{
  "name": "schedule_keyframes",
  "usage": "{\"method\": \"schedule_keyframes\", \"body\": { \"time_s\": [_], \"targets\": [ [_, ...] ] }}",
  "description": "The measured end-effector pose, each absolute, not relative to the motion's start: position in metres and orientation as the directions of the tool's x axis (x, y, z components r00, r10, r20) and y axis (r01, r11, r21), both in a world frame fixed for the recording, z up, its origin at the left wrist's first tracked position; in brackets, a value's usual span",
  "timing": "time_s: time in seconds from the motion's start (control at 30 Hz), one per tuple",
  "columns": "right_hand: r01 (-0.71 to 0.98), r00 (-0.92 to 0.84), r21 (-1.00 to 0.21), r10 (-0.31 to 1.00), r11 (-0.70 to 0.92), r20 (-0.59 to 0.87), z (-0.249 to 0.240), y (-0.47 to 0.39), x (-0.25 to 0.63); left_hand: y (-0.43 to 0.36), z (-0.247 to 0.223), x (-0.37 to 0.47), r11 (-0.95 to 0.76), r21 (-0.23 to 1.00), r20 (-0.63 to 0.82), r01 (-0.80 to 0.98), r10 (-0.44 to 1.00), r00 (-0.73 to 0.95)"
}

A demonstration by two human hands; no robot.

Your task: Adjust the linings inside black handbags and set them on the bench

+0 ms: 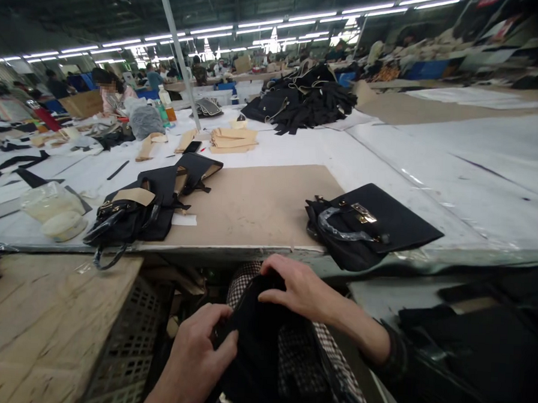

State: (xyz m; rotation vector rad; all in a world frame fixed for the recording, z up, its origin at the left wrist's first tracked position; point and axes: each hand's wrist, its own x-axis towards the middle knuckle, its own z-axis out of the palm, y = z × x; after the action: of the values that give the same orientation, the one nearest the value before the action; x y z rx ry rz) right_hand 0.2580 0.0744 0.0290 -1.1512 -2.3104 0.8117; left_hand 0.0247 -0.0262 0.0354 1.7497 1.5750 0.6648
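Note:
A dark, soft black fabric piece (259, 339) lies on the lap, below the table's front edge; its full shape is hard to make out. My left hand (200, 348) grips its left side, thumb and fingers curled on the edge. On the upper right edge, my right hand (298, 287) has its fingers hooked over with the thumb apart from them. Above on the table, to the right, sits a black handbag (376, 222) with a gold clasp and a plastic-wrapped handle. More black handbags (131, 212) lie to the left, one with a tan card on it.
A brown board (260, 201) covers the table's middle. Farther back are tan strips (233, 140), a phone (192, 147) and a heap of black pieces (305, 101). A plastic tub (63, 224) stands at left, near a wooden surface (41, 322). A co-worker (112, 94) sits beyond.

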Motion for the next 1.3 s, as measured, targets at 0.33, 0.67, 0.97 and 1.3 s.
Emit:
{"method": "schedule_keyframes", "body": {
  "time_s": [0.33,0.67,0.97,1.3],
  "targets": [
    [0.311,-0.797,-0.742,0.588,0.594,0.137,0.022,0.103,0.234,-0.011,0.045,-0.014,-0.025,0.785,-0.178,0.620,0.948,0.263],
    [0.365,-0.814,-0.723,0.578,0.587,0.059,0.012,0.105,0.215,-0.016,0.020,-0.028,0.191,0.834,-0.320,0.518,0.932,0.172],
    [0.256,-0.831,-0.876,0.556,0.408,0.016,-0.004,0.119,0.206,-0.025,0.016,-0.041,0.371,0.838,-0.428,0.399,0.902,0.060],
    [0.334,-0.811,-0.766,0.582,0.549,0.064,-0.007,0.115,0.194,-0.036,-0.002,-0.044,0.474,0.876,-0.478,0.085,0.878,0.024]
  ]
}}
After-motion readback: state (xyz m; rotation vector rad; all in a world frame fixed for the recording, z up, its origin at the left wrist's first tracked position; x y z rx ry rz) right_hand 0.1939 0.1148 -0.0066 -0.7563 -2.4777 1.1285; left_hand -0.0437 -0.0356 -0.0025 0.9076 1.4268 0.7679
